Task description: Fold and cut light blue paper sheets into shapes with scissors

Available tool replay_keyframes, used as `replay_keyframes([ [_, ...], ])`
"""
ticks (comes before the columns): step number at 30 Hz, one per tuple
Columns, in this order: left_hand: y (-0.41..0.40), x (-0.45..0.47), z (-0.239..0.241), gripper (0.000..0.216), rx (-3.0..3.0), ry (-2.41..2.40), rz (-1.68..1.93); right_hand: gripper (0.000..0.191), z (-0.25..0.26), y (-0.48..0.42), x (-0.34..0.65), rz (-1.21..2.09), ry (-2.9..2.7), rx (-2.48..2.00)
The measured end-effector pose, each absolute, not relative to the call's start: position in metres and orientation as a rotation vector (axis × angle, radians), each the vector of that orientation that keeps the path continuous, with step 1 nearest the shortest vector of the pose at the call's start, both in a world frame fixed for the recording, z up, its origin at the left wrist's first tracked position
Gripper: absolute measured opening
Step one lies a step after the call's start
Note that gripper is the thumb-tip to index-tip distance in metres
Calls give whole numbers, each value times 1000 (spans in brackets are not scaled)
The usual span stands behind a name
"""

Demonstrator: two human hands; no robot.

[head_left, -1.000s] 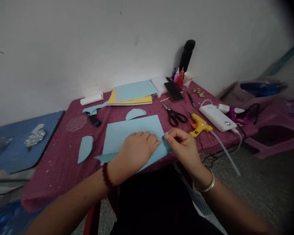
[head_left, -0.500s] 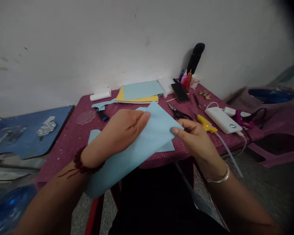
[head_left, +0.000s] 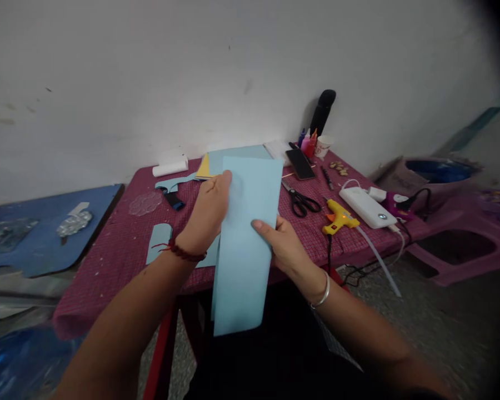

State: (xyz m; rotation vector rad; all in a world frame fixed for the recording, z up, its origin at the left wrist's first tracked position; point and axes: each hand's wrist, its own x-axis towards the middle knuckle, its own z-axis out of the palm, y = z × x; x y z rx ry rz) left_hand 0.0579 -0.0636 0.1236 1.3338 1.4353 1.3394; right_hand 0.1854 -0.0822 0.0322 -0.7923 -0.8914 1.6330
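Open room lies at the left front of the surface [head_left: 108,266]. The held blue sheet [head_left: 244,255] screens the middle, while scissors [head_left: 301,202], glue gun [head_left: 338,216] and power bank [head_left: 366,206] crowd the right.

table [head_left: 120,261] | scissors [head_left: 300,201] | glue gun [head_left: 337,218] | phone [head_left: 300,164]

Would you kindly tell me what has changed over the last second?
The light blue paper sheet, flat on the table before, was lifted and turned upright, gripped at its sides by the left hand and right hand. The scissors, glue gun and power bank stayed put.
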Motion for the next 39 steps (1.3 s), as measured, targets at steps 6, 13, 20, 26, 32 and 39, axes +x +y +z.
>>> replay_keyframes([
  [6,-52,49,97,23,1230,1249,1373,39,23,-77,184,1670,-801,-860],
  [13,-76,41,58,31,1549,1316,1087,35,10,-54,187,1469,-762,-1007],
  [20,-108,42,20,35,1797,1479,876,32,4,-43,191,1402,-716,-1030],
  [26,-112,45,4,33,1876,1513,812,35,-3,-38,189,1369,-665,-1042],
  [32,-107,45,1,33,1738,1474,904,33,2,-44,190,1409,-661,-1006],
  [39,-89,40,9,35,1427,1461,1221,34,-3,-84,175,1632,-791,-940],
])
